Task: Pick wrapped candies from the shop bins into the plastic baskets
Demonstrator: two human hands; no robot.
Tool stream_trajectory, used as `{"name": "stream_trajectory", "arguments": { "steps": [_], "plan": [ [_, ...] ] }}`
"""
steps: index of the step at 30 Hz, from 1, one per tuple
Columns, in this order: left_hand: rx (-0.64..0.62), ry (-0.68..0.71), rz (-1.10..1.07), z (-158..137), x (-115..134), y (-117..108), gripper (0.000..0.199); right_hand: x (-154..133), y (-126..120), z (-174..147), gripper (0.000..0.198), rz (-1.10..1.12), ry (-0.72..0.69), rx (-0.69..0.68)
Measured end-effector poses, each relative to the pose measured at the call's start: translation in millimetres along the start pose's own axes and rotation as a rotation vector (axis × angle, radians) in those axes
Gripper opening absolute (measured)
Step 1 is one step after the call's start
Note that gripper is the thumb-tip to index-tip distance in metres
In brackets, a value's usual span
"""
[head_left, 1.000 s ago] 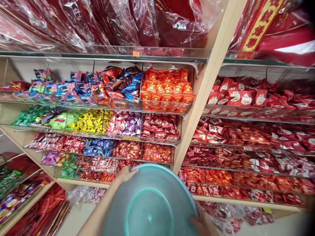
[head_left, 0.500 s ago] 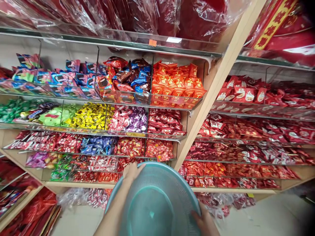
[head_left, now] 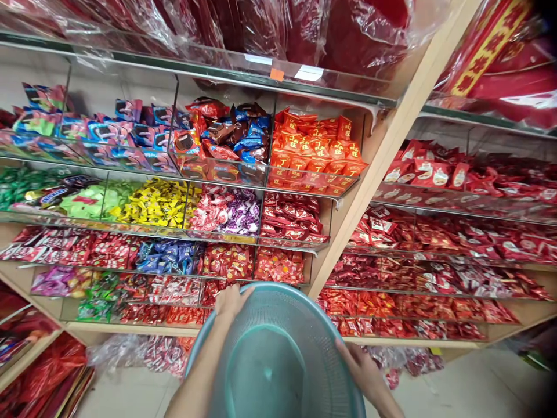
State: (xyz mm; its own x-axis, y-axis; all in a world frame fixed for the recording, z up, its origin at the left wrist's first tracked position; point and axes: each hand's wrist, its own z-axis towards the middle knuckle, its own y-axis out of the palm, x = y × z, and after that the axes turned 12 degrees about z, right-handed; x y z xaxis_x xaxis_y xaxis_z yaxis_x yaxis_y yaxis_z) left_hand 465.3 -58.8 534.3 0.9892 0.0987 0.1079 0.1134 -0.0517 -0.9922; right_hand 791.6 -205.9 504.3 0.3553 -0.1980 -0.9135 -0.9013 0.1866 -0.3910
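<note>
A teal plastic basket (head_left: 300,313) with fine slots in its wall and a solid round base is tilted toward me, and nothing lies in it. My left hand (head_left: 230,302) is closed over its far left rim, with the thumb stretched along the edge. On the right side, my right hand (head_left: 357,363) grips the rim, its fingertips at the edge and part of the fingers hidden. Just beyond the rim are red wrapped sweets (head_left: 278,266) and small red packets (head_left: 220,288) on the lower shelves.
A wooden post (head_left: 365,180) divides the tiered shelves. Orange packets (head_left: 313,154), yellow sweets (head_left: 159,203) and blue sweets (head_left: 169,255) fill compartments behind clear fronts. Bagged sweets (head_left: 163,354) lie on the tiled floor (head_left: 126,395) below. Plastic-wrapped red goods (head_left: 261,26) hang over the top shelf.
My right hand has moved up along the basket's right rim and shows more fully. The left hand keeps its hold. The view has shifted slightly.
</note>
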Motion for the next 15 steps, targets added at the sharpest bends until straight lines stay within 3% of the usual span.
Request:
{"name": "stream_trajectory", "arguments": {
  "steps": [3, 8, 10, 15],
  "plan": [
    [-0.002, 0.003, 0.014, -0.8, 0.1, 0.1, 0.073, -36.2, 1.7, 33.2, 0.05, -0.182, -0.146, 0.117],
    [-0.002, 0.017, 0.032, -1.9, 0.2, -0.5, 0.073, -105.2, 44.6, 101.3, 0.049, -0.432, -0.601, -0.18],
    [-0.002, 0.019, 0.043, -0.6, -0.5, 1.8, 0.074, -120.4, 63.0, 124.0, 0.058, -0.581, -0.666, -0.276],
    [0.005, 0.046, 0.072, 6.5, -10.3, 12.0, 0.073, -126.0, 83.4, 161.2, 0.074, -0.833, -0.648, -0.454]
  ]
}}
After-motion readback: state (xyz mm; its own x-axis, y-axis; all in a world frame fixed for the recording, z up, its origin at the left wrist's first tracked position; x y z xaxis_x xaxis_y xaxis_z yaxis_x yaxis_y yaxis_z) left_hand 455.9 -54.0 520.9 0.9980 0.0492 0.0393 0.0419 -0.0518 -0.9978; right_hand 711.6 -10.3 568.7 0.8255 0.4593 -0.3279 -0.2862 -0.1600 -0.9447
